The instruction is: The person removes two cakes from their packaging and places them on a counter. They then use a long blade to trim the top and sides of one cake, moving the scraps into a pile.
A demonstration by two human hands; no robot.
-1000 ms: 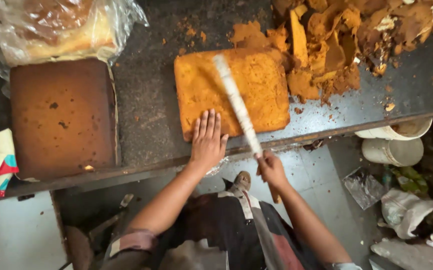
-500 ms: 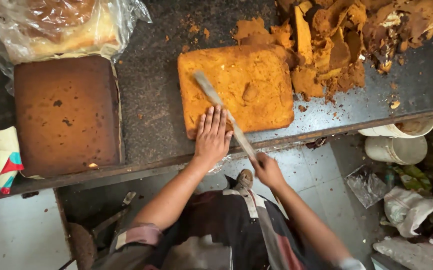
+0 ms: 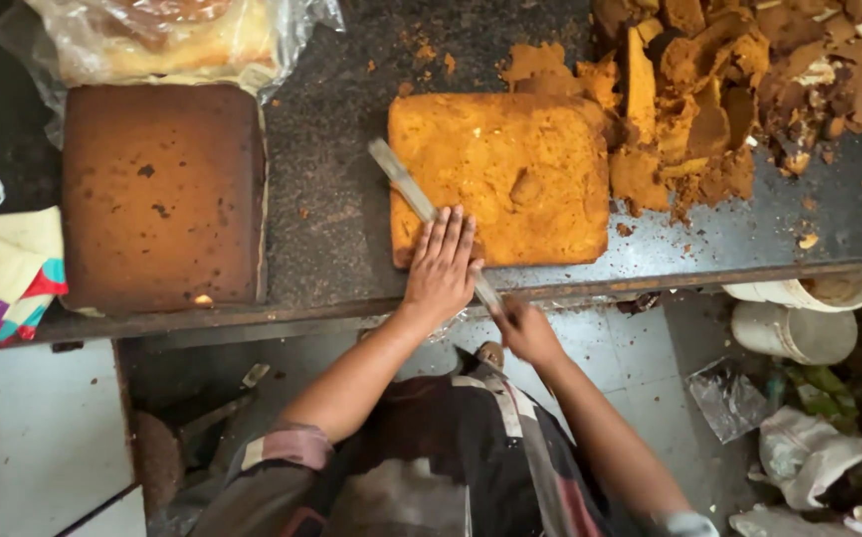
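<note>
Head view, left hand: I saw my left hand (image 3: 441, 264) lying flat, fingers spread open, on the near-left corner of the trimmed square cake (image 3: 500, 179).
Head view, right hand: my right hand (image 3: 522, 328) was closed around the handle of the long knife (image 3: 421, 204), whose blade ran under my left palm at the cake's left edge.
Head view, cake: it sat on the dark counter (image 3: 336, 199), with the crust trimmings (image 3: 709, 89) at its right and 1 untrimmed brown cake (image 3: 162, 194) to its left.

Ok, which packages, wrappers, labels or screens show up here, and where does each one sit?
Clear plastic bag: top left of the counter, crumpled, holding a pale loaf-like cake.
Crumpled clear plastic wrap: on the floor at lower right, greyish.
White bag: floor, bottom right corner, bunched up.
Folded cloth or packet: far left edge, cream with red and teal patches.
No labels, signs or screens are visible.
</note>
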